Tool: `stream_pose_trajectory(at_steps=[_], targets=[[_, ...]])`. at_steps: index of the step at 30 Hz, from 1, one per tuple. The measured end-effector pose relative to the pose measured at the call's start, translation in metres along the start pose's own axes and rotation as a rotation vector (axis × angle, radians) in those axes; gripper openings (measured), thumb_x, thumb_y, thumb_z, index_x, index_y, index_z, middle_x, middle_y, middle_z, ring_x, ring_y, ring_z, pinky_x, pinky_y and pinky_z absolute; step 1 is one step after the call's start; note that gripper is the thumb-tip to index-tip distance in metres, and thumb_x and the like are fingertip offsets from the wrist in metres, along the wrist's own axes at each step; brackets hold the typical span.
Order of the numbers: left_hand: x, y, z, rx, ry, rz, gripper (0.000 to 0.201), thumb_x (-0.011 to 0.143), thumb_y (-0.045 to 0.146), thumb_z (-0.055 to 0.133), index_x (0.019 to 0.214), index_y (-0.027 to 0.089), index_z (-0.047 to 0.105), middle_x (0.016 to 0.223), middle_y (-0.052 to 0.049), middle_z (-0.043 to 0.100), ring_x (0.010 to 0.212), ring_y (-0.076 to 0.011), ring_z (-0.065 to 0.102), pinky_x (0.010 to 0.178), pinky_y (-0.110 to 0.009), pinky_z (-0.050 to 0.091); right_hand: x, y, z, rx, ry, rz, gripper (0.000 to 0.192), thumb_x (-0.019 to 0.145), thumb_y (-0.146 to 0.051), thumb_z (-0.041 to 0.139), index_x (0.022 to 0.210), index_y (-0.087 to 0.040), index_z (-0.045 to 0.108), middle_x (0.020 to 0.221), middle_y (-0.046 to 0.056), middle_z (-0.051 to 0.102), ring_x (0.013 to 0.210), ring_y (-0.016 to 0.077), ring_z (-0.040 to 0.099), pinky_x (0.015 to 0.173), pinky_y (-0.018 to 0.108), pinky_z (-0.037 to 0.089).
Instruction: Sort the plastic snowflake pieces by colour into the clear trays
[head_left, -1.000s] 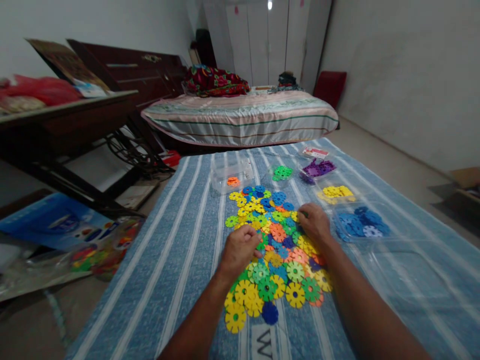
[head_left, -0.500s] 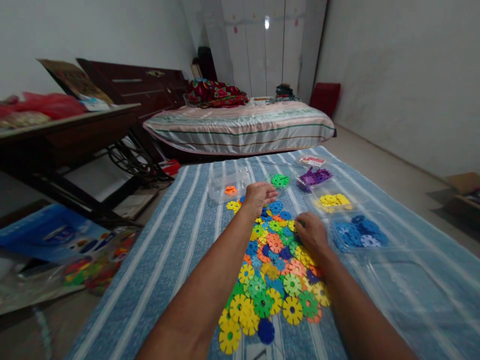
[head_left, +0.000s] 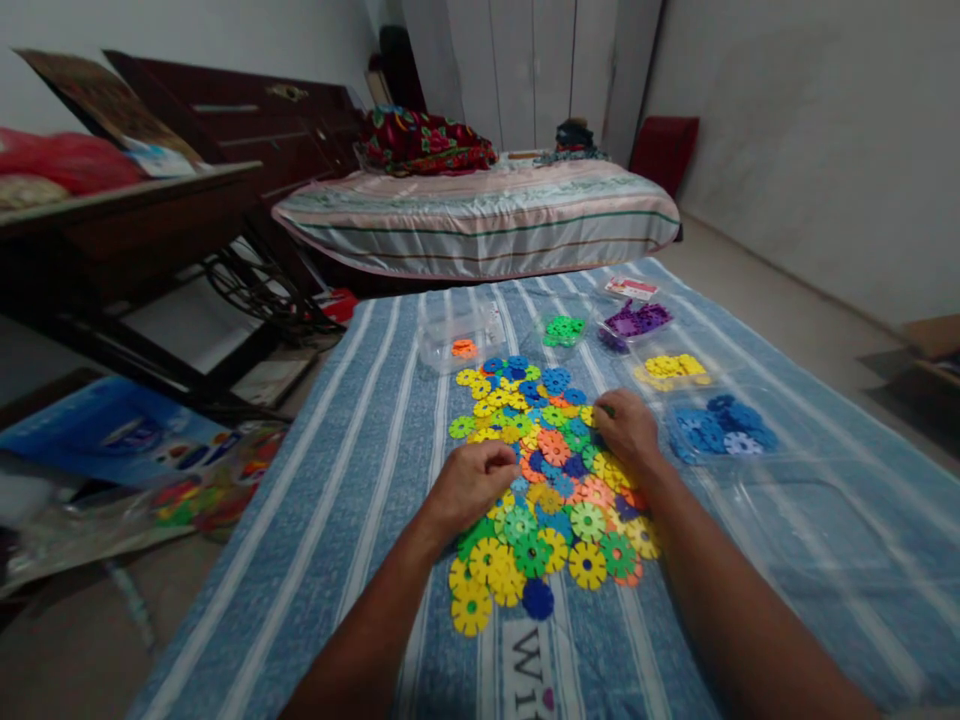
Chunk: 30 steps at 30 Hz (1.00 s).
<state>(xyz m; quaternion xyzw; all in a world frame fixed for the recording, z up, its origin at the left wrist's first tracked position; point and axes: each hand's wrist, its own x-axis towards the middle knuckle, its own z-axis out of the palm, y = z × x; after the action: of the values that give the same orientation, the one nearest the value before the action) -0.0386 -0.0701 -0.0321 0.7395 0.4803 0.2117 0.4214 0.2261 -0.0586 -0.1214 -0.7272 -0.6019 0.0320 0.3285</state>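
A pile of notched plastic snowflake discs (head_left: 553,447) in yellow, green, blue and orange lies spread over the striped cloth (head_left: 375,420). My left hand (head_left: 476,485) is over the pile's left side with its fingers curled closed; whatever they may hold is hidden. At the pile's right edge, my right hand (head_left: 628,430) is closed in a pinch, a bit of a green disc (head_left: 608,411) showing at its fingertips. Beyond the pile, a clear box (head_left: 436,340) has orange discs in it, and green discs (head_left: 564,331) sit in a clear tub.
On the right stand clear containers with purple discs (head_left: 637,318), yellow discs (head_left: 673,370) and blue discs (head_left: 721,428). A clear lid (head_left: 810,515) lies nearer. A bed (head_left: 480,220) stands beyond the cloth, and a wooden table (head_left: 127,200) at the left.
My left hand has come back from near the green discs' tub to the pile's left side, and its fingers have curled closed. My right hand stays at the pile's right edge. The view tilts down.
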Motion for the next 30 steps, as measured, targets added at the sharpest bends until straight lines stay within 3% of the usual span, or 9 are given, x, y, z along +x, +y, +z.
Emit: stream_pose_trajectory(at_steps=[3,6,12,17,30], targets=[[-0.023,-0.004,-0.001,0.233,-0.054,0.151,0.008,0.075,0.023,0.063,0.080,0.018,0.067,0.084,-0.003,0.068,0.081,-0.0183,0.062,0.075,-0.030,0.049,0.000,0.002,0.000,0.001,-0.008,-0.005,0.023,0.082,-0.025,0.049,0.079,-0.018,0.071,0.088,0.006,0.066,0.085,0.0193,0.055,0.076,0.029,0.038],[-0.035,-0.010,0.002,0.394,-0.079,0.249,0.023,0.073,0.020,0.069,0.096,0.018,0.068,0.111,-0.008,0.066,0.106,-0.0246,0.058,0.094,-0.038,0.046,0.000,0.003,-0.001,0.019,-0.006,-0.006,0.024,0.082,-0.026,0.048,0.079,-0.018,0.071,0.089,0.006,0.067,0.086,0.0195,0.056,0.077,0.029,0.039],[-0.041,-0.015,0.005,0.538,-0.222,0.206,0.036,0.079,0.020,0.069,0.114,0.017,0.065,0.141,-0.015,0.050,0.131,-0.0307,0.044,0.111,-0.048,0.034,-0.001,0.004,-0.001,0.020,-0.008,-0.010,0.024,0.081,-0.027,0.048,0.079,-0.019,0.071,0.089,0.006,0.067,0.086,0.0198,0.056,0.077,0.030,0.039],[-0.042,-0.011,0.004,0.538,-0.257,0.196,0.035,0.080,0.021,0.067,0.115,0.018,0.066,0.145,-0.015,0.046,0.135,-0.0323,0.040,0.112,-0.051,0.032,-0.001,0.004,-0.002,0.025,-0.007,-0.001,0.024,0.081,-0.028,0.048,0.078,-0.019,0.070,0.088,0.006,0.067,0.085,0.0200,0.057,0.076,0.030,0.040],[-0.037,-0.012,0.013,0.461,-0.134,0.296,0.010,0.077,0.014,0.067,0.085,0.020,0.067,0.127,-0.007,0.060,0.116,-0.0263,0.054,0.099,-0.042,0.045,-0.001,0.003,-0.001,0.011,-0.002,0.003,0.024,0.081,-0.027,0.048,0.080,-0.019,0.071,0.089,0.006,0.067,0.087,0.0200,0.056,0.077,0.030,0.040]])
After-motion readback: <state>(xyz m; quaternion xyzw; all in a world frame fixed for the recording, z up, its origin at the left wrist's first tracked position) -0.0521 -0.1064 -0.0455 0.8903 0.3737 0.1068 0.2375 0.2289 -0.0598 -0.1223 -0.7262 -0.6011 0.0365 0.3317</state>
